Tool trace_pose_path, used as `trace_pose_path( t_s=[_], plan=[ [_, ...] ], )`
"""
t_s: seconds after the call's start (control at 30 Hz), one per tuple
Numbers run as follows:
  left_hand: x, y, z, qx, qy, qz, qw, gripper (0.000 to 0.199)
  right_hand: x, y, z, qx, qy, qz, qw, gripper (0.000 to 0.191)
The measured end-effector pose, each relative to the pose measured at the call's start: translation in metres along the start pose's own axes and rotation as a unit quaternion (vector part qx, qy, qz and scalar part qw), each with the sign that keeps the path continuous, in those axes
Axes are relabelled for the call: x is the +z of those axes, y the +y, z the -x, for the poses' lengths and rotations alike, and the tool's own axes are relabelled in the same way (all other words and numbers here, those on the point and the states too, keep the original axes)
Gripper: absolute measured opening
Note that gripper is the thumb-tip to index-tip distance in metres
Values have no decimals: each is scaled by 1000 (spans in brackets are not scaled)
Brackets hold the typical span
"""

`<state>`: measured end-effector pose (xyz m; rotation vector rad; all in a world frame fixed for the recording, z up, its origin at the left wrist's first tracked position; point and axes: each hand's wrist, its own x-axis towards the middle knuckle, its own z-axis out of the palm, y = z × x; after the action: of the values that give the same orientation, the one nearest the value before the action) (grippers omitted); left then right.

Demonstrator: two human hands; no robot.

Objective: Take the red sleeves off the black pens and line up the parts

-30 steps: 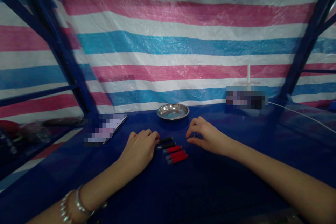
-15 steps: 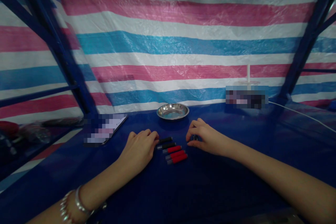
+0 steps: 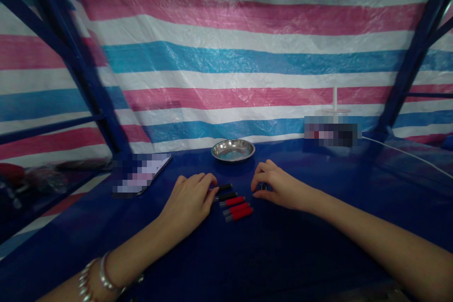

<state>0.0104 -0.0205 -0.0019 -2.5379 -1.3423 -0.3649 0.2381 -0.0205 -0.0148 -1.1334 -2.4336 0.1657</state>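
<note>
My left hand (image 3: 193,198) rests low over the blue table, its thumb and forefinger closed around the left end of a short black pen-like stick (image 3: 225,187). Just below that lies a second black stick (image 3: 227,196), close to my left thumb. Nearer to me are three red sticks with clear ends: the upper red stick (image 3: 234,201), the middle red stick (image 3: 239,208) and the lower red stick (image 3: 242,214). My right hand (image 3: 274,185) lies to their right, fingers curled toward the thumb. A small dark thing (image 3: 263,186) shows between them, too unclear to name.
Behind the hands, a shiny oval metal dish (image 3: 233,151) stands on the table (image 3: 283,250). A phone-like device (image 3: 146,174), partly blurred out, lies left. At the back right are a blurred-out object (image 3: 332,131) with a straw and a white cable (image 3: 406,151).
My left thumb has come forward to the right, near the ends of the black sticks, and the left hand has shifted slightly. My right hand and the red sticks have stayed in place.
</note>
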Motion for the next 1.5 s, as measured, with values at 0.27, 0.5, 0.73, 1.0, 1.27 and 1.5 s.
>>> trace_pose_path(
  t_s=[0.27,0.5,0.73,1.0,1.27,1.5],
  plan=[
    [3,0,-2,8,38,29,999,11,0,1,0,-1,3,3,1000,9],
    [-1,4,0,-5,55,58,997,12,-2,-2,0,5,-3,5,1000,9],
    [-3,7,-1,-10,53,64,997,13,-1,0,0,1,1,2,1000,9],
    [-2,7,-1,-5,60,74,995,10,-1,0,0,1,-2,4,1000,10],
    [-2,8,0,-3,64,81,995,11,-1,0,1,2,-2,7,1000,9],
    [-3,9,0,-3,65,87,994,12,-1,-1,0,6,-5,5,1000,9]
  ],
)
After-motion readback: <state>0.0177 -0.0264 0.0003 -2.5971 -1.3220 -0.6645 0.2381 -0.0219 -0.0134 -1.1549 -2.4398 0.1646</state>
